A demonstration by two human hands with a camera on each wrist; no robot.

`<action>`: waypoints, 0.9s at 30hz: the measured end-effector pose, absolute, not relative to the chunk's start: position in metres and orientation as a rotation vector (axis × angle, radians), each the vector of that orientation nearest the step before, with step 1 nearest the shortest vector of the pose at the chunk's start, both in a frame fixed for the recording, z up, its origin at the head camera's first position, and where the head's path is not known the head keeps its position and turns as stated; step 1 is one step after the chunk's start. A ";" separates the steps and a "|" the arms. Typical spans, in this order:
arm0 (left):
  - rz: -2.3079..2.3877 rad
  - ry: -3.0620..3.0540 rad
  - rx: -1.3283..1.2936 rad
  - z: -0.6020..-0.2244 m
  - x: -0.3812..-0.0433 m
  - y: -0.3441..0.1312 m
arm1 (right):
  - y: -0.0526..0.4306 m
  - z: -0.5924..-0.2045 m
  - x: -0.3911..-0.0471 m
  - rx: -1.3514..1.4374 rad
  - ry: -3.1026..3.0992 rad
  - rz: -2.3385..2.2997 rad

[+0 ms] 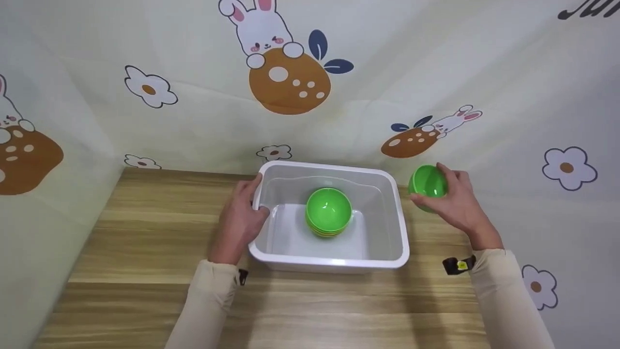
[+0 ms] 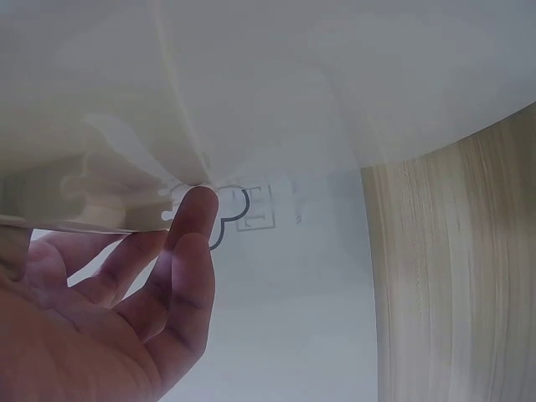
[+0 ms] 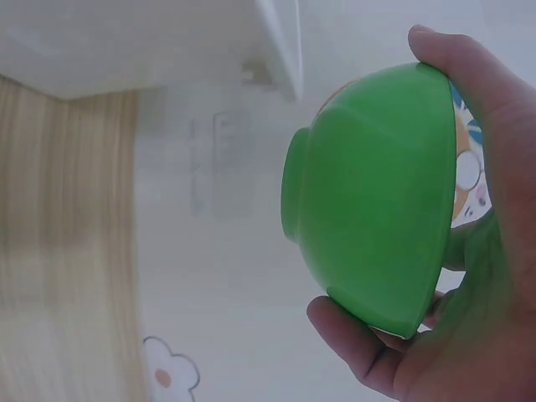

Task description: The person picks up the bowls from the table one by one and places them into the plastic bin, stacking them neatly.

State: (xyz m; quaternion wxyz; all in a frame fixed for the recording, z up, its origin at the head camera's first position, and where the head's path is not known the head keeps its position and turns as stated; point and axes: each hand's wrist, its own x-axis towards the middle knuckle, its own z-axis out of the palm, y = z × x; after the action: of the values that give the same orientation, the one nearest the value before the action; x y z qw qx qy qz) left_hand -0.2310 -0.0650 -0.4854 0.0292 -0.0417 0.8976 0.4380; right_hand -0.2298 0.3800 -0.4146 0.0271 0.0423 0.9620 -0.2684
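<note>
A white plastic bin (image 1: 329, 263) stands on the wooden table. My left hand (image 1: 240, 216) grips its left rim, thumb over the inner side; in the left wrist view the fingers (image 2: 191, 289) lie against the outer wall. Inside the bin sits a stack of bowls, a green bowl (image 1: 329, 210) on top and yellowish rims showing beneath. To the right of the bin, my right hand (image 1: 457, 206) holds another green bowl (image 3: 377, 197) by its rim between thumb and fingers. This bowl is tilted on its side, its foot toward the bin in the right wrist view.
A pale cloth (image 1: 193, 131) printed with rabbits and flowers hangs behind and at both sides. Wood-grain table surface (image 1: 140, 228) shows left, right and in front of the bin. A black strap with a small yellow-marked piece (image 1: 459, 265) is at the right wrist.
</note>
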 end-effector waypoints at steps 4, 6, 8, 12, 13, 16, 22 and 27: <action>1.360 2.778 -0.110 -0.486 -0.230 -0.066 | 0.370 -0.408 -0.228 0.067 2.978 -0.881; 1.360 2.782 -0.102 -0.486 -0.230 -0.067 | 0.365 -0.406 -0.227 0.038 2.984 -0.899; 1.356 2.783 -0.098 -0.486 -0.231 -0.067 | 0.361 -0.404 -0.227 0.013 2.984 -0.913; 1.338 2.779 -0.113 -0.485 -0.231 -0.065 | 0.354 -0.400 -0.228 -0.022 2.972 -0.932; 1.329 2.777 -0.118 -0.485 -0.231 -0.065 | 0.352 -0.400 -0.228 -0.029 2.968 -0.937; 1.316 2.762 -0.132 -0.483 -0.232 -0.063 | 0.350 -0.398 -0.229 -0.039 2.960 -0.951; 1.316 2.738 -0.149 -0.483 -0.233 -0.062 | 0.342 -0.398 -0.232 -0.060 2.941 -0.972; 1.320 2.755 -0.170 -0.483 -0.232 -0.063 | 0.331 -0.401 -0.236 -0.082 2.914 -0.998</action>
State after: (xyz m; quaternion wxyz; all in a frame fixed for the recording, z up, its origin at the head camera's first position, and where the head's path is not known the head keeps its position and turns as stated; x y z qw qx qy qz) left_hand -0.2315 -0.0633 -0.4835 0.0408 -0.0554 0.8997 0.4311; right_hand -0.2361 0.3311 -0.4006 0.0301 -0.0264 0.9453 -0.3237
